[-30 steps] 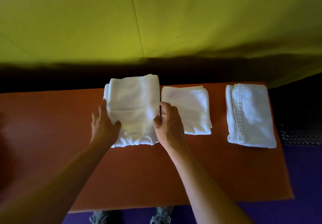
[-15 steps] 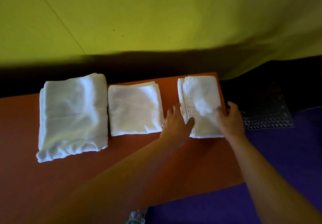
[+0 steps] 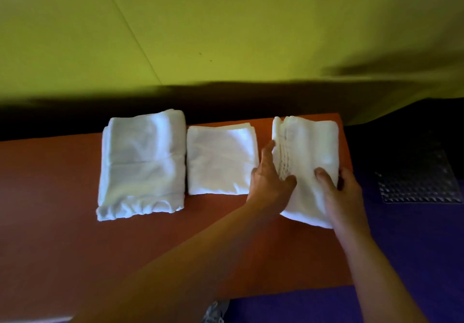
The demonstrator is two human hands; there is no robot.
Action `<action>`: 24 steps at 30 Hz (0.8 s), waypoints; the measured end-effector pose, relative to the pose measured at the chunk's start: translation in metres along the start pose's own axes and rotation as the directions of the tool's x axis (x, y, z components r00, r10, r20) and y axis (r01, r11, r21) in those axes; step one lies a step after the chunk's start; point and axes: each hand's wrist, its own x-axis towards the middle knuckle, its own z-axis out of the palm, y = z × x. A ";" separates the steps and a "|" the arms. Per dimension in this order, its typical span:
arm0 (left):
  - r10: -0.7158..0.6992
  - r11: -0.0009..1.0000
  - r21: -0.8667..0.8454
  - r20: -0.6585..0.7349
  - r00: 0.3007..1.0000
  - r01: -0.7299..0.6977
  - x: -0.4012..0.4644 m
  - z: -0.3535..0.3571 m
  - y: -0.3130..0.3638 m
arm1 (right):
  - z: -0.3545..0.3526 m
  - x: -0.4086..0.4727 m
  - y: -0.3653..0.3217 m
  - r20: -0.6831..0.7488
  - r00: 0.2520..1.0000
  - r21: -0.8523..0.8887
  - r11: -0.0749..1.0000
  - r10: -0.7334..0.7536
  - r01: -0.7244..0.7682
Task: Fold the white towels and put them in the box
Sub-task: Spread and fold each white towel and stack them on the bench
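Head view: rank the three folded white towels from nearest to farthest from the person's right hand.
1. Right towel, at the table's right end: the right hand rests on it, with the left hand on its other edge.
2. Middle towel, just left of that.
3. Left towel, the largest, farthest left.
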 end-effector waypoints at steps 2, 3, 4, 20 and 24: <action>0.050 0.999 0.011 -0.059 0.997 -0.049 -0.009 -0.034 -0.006 | 0.023 -0.017 -0.026 0.043 0.998 0.071 0.997 -0.047 0.043; 0.067 0.998 0.025 -0.090 0.994 -0.065 -0.013 -0.055 -0.011 | 0.039 -0.024 -0.038 0.071 0.995 0.108 0.992 -0.069 0.061; 0.074 0.997 0.036 -0.126 0.989 -0.070 -0.017 -0.076 -0.016 | 0.056 -0.030 -0.049 0.104 0.991 0.125 0.990 -0.085 0.071; -0.034 0.952 0.275 -0.339 0.940 0.134 -0.027 -0.288 -0.138 | 0.272 -0.099 -0.107 0.376 0.859 -0.233 0.862 -0.347 0.451; 0.017 0.952 0.291 -0.351 0.936 0.092 -0.027 -0.281 -0.137 | 0.270 -0.095 -0.108 0.380 0.862 -0.281 0.846 -0.335 0.453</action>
